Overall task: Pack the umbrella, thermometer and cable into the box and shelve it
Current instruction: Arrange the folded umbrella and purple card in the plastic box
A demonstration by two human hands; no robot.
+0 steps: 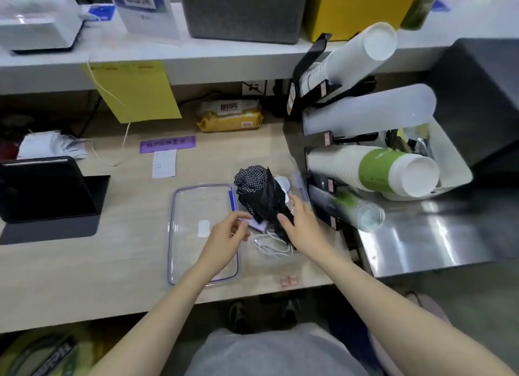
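A clear plastic box (302, 179) stands on the wooden counter, right of centre. A folded black umbrella (259, 193) with a checked cover lies slanted in it. Behind the umbrella a white rounded thermometer (283, 184) shows in part. A coiled white cable (271, 246) lies at the box's near end. The clear lid (193, 207) with a bluish rim lies flat on the counter just left of the box. My right hand (299, 221) grips the umbrella's near end, thumb on top. My left hand (227, 235) hovers over the lid's right edge with fingers apart, holding nothing.
A black tablet on a stand (47, 190) sits at the left. Racks of stacked cups (373, 173) crowd the box's right side, beside a steel counter (435, 235). A yellow wipes pack (229, 116) lies at the back. The shelf above (196, 58) holds a grey bin (241, 10).
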